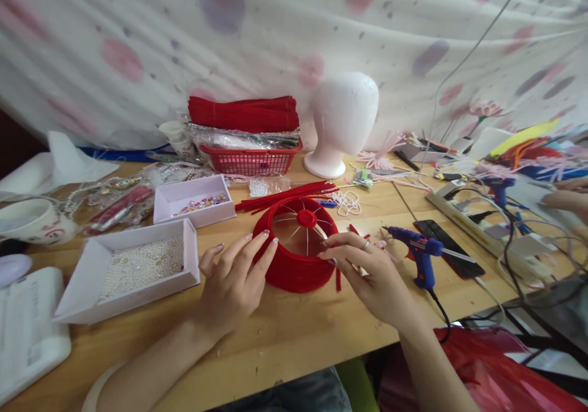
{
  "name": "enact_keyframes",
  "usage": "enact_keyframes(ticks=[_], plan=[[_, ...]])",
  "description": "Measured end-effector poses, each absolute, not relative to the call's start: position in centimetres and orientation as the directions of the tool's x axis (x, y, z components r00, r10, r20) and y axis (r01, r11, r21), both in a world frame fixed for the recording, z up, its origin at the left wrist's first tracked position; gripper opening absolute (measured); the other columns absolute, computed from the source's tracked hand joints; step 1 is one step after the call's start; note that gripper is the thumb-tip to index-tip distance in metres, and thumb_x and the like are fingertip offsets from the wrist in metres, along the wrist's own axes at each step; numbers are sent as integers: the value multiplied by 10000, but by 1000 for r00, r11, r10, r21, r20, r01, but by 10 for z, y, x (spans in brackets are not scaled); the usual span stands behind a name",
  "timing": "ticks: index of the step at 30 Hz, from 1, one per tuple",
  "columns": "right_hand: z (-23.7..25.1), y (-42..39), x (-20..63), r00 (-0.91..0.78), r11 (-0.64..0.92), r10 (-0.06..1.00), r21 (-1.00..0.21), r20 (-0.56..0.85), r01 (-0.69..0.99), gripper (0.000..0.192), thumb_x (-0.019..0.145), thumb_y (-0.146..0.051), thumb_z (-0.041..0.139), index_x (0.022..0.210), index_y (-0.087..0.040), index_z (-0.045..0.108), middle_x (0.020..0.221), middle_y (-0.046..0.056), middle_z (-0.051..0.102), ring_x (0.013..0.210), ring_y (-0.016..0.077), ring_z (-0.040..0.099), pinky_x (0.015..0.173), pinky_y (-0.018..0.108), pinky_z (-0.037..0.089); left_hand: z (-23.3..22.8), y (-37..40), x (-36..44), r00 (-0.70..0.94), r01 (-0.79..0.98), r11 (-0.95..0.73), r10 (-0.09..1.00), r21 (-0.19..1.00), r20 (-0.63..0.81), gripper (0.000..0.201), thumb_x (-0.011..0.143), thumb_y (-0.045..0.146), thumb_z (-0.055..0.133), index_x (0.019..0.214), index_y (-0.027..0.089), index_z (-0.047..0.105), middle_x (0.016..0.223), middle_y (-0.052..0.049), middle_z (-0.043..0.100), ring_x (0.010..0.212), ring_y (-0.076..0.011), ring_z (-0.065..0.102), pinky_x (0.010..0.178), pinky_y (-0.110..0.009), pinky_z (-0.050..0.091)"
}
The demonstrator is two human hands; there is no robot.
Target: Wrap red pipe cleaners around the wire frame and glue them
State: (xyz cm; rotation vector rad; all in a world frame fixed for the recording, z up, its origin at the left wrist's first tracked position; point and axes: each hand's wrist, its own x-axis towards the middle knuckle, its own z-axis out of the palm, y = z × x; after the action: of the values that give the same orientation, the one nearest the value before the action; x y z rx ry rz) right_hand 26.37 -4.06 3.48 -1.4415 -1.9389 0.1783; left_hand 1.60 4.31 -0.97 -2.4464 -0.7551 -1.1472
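Resting loose left hand (234, 275) on red frame (297, 278), probably for steadiness; touching its right side with right hand (373, 272), can't tell if grasping.

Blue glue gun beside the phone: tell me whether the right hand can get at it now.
Probably yes: the blue glue gun sits close beside the right hand, with its handle apparently unobstructed; the fingers would first have to leave the red frame.
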Motion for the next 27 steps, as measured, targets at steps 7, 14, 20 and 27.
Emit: enact_keyframes(ticks=[7,14,20,27], plan=[[40,-55,239,-134,377,884,-515,447,770,258,982,-70,519,1061,-246,691,1093,38,699,983,129,687,841,223,548,-13,53,11,538,568,-823,399,31,743,413,923,45,530,1300,176,639,1234,-119,706,1143,-296,539,934,-466,339],[39,-62,229,-129,361,889,-500,439,787,288,986,-64,501,1100,-249,690,1102,38,689,994,124,677,844,209,536,-19,59,9,517,533,-835,452,140,727,524,867,-1,519,1334,222,602,1254,-120,652,1163,-298,522,954,-460,362],[39,-61,229,-139,381,878,-495,457,781,287,981,-49,496,1089,-234,687,1092,47,676,990,121,674,854,207,539,-19,59,11,532,509,-841,476,184,701,532,876,6,505,1367,203,559,1252,-112,659,1159,-282,540,979,-447,364],[43,-62,231,-177,392,882,-472,437,790,314,978,-29,465,1100,-219,683,1082,58,666,946,124,670,794,209,538,-21,59,11,541,489,-845,487,215,686,562,876,-12,500,1387,219,538,1261,-98,653,1166,-272,542,989,-442,359]])
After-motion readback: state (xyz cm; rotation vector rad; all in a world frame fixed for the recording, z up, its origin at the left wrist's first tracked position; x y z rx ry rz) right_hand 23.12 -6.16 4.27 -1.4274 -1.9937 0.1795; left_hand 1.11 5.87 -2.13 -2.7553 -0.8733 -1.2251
